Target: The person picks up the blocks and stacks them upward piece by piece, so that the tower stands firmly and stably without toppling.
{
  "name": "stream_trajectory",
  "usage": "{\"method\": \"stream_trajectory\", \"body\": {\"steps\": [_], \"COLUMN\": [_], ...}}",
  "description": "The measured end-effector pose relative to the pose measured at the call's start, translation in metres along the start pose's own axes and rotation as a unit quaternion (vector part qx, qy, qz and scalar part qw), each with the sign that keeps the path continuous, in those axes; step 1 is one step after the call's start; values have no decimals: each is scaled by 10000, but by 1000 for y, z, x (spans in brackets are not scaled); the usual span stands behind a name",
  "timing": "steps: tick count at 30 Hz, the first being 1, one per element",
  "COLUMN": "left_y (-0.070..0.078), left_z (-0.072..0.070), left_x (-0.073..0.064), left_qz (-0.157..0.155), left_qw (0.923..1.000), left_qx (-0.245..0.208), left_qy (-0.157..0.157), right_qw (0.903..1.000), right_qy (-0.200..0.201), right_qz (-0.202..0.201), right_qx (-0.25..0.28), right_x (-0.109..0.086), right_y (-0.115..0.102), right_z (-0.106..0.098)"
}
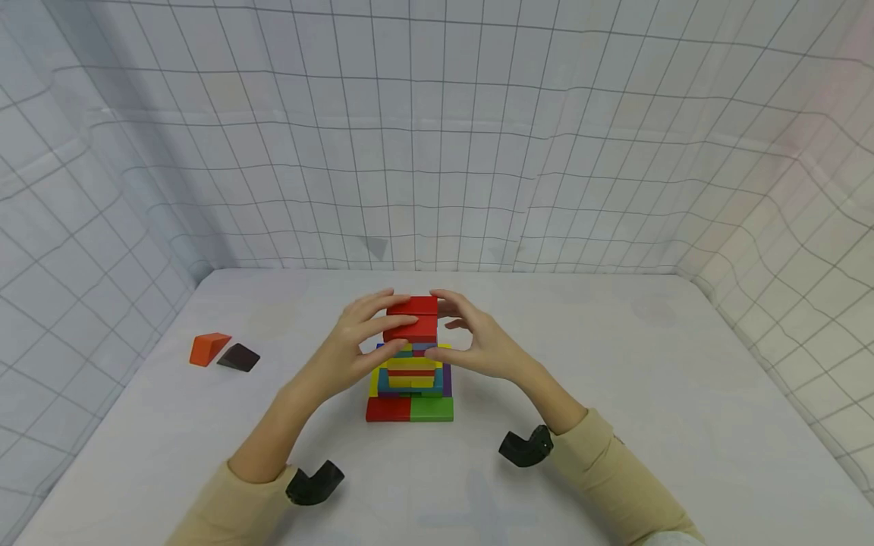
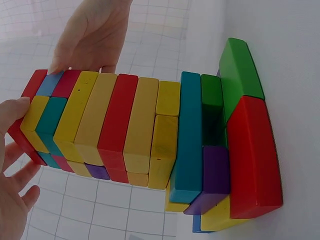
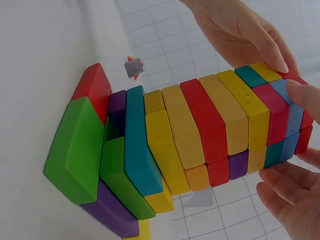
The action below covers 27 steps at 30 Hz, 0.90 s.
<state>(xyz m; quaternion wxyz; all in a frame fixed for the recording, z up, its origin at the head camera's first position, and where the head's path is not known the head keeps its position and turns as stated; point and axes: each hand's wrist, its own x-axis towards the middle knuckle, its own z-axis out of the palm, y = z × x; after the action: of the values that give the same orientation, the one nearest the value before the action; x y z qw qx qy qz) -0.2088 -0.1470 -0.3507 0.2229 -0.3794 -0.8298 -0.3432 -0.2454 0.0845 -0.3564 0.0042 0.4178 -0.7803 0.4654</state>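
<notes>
A tall tower of colored wooden blocks (image 1: 412, 362) stands on the table. Two red blocks (image 1: 413, 327) lie side by side at its top. My left hand (image 1: 341, 345) grips the top from the left, fingers laid along the red blocks and thumb on the front. From the other side, my right hand (image 1: 490, 345) holds the same top, its thumb at the front and fingers farther back. Just under them, a blue block (image 3: 288, 110) and a yellow block (image 2: 35, 121) show. A red block (image 1: 388, 410) and a green block (image 1: 432, 410) sit at the base.
To the left on the white table (image 1: 614, 425) lie an orange wedge-shaped block (image 1: 208, 349) and a dark block (image 1: 239, 357). A white gridded cloth (image 1: 471, 136) rises behind and at both sides. Black wrist mounts (image 1: 315, 483) are on both sleeves.
</notes>
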Motion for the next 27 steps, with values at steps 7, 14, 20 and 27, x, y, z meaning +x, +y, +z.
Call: {"method": "stream_trajectory", "body": {"steps": [7,14,20,27], "left_y": [1,-7,-50,-99], "left_z": [0,-11,-49,-90], "left_x": [0,-8,-45,-118], "left_qz": [-207,-438,-1301,-2496], "left_qw": [9996,9981,9878,9661], "left_qx": [-216,-378,-290,599], "left_qy": [7,222,808,278], "right_qw": [9998,9995,9994,9998], "right_qy": [17,54,112,75], "right_qz": [184,294,321,170], "right_qx": [74,50,18,26], "right_x": [1,1,1,0], "right_y": [-17,-36,-6,-1], "right_z": [0,-4,1,1]}}
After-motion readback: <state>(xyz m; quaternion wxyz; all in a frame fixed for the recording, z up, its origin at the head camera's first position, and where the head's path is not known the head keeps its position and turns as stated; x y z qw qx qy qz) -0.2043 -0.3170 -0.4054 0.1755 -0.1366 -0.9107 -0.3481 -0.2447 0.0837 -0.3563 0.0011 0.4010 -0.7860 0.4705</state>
